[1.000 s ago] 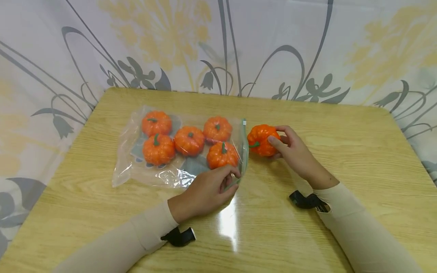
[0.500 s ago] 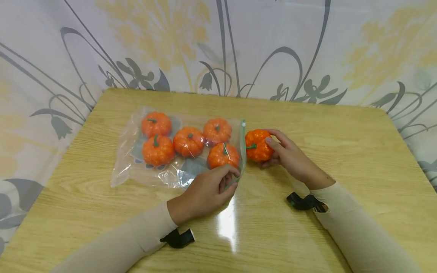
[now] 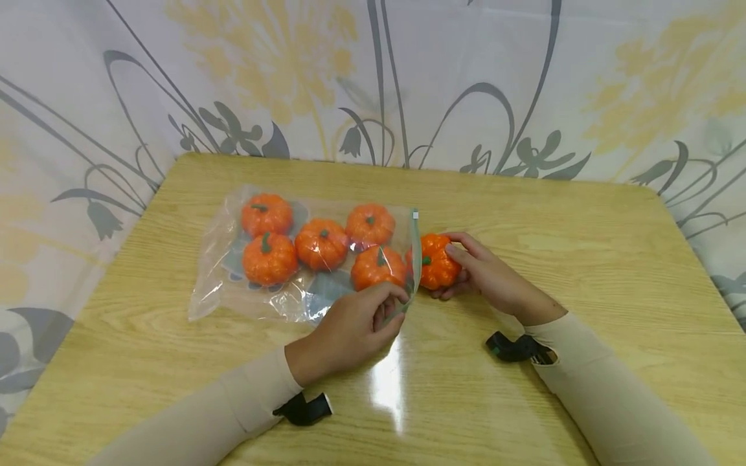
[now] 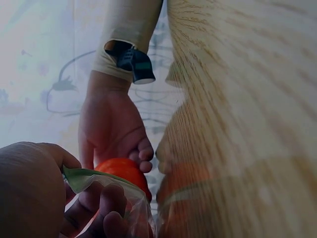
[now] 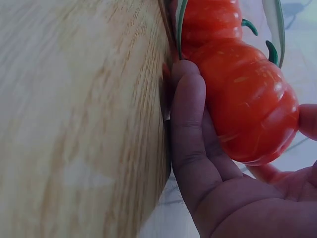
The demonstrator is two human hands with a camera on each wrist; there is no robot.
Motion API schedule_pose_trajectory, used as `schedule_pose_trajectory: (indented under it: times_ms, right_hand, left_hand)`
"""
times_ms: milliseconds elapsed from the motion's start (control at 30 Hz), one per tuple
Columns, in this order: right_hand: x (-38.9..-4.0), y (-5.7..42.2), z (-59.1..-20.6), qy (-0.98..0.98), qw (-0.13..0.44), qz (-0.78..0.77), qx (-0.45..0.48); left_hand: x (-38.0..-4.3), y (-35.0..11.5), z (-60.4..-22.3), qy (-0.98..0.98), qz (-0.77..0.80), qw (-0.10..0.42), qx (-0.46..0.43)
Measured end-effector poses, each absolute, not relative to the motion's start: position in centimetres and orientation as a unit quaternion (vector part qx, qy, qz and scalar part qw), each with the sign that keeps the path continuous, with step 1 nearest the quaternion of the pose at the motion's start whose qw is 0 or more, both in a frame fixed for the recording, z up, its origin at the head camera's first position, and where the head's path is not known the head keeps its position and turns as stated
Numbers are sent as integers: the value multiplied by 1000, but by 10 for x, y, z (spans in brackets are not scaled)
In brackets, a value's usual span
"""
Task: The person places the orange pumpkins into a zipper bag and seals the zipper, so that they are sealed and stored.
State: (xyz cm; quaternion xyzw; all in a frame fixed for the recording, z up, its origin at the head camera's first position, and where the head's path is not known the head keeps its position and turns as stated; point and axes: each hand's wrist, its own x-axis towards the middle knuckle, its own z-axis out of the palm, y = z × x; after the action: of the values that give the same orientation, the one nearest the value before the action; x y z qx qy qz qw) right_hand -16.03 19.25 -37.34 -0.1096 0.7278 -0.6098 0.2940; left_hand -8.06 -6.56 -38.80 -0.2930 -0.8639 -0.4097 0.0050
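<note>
A clear zip bag [image 3: 280, 304] with a green-edged mouth lies flat on the table, several small orange pumpkins [image 3: 321, 244] inside it. My left hand [image 3: 352, 327] pinches the near corner of the bag's mouth; the left wrist view shows the green edge [image 4: 81, 177] between thumb and fingers. In my right hand [image 3: 492, 278] is another orange pumpkin [image 3: 440, 262] with a green stem, gripped from its right side. That pumpkin's left part is at the bag's mouth, partly behind the green edge. The right wrist view shows the held pumpkin [image 5: 247, 99] between the bag's parted edges.
The wood-grain table [image 3: 612, 259] extends around the bag and hands. Behind it hangs a white cloth [image 3: 443, 77] with grey and yellow flowers. A black wrist camera [image 3: 303, 409] sits below the left wrist, another black camera [image 3: 513, 347] below the right.
My right hand has moved left and toward me with the pumpkin, from beside the bag to its mouth. The left hand keeps its pinch on the bag.
</note>
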Motion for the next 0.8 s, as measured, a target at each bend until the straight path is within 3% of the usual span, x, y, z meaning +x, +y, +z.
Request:
schedule_pose_trajectory:
  times_ms: [800]
  right_hand:
    - [-159, 189, -380, 710, 326, -607, -145]
  left_hand:
    - [-80, -66, -388, -865, -410, 6, -288]
